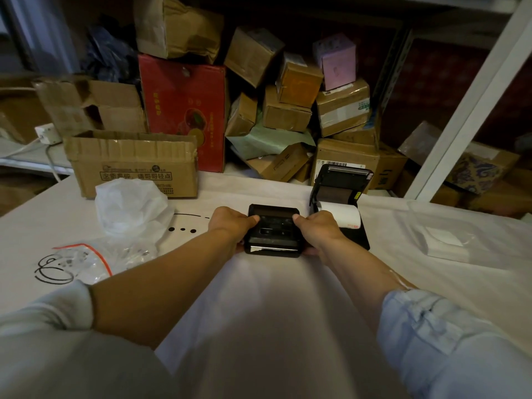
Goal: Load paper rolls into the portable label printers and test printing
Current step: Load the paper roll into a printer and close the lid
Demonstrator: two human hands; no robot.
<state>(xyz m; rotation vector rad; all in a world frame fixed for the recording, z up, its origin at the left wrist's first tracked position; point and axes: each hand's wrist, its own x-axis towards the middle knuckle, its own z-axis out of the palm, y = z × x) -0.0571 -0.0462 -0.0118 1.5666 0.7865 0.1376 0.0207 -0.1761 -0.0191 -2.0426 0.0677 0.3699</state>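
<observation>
Now both hands, left (230,226) and right (316,230), grip the closed printer (273,230) at frame centre; judged next: open its lid for a paper roll.

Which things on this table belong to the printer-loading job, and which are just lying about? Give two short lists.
Part of the job:
closed printer, held by the left hand and right hand
open printer with paper roll
wrapped white pack, possibly spare paper

Lying about:
cardboard box
red box
white bag
zip bag
</observation>
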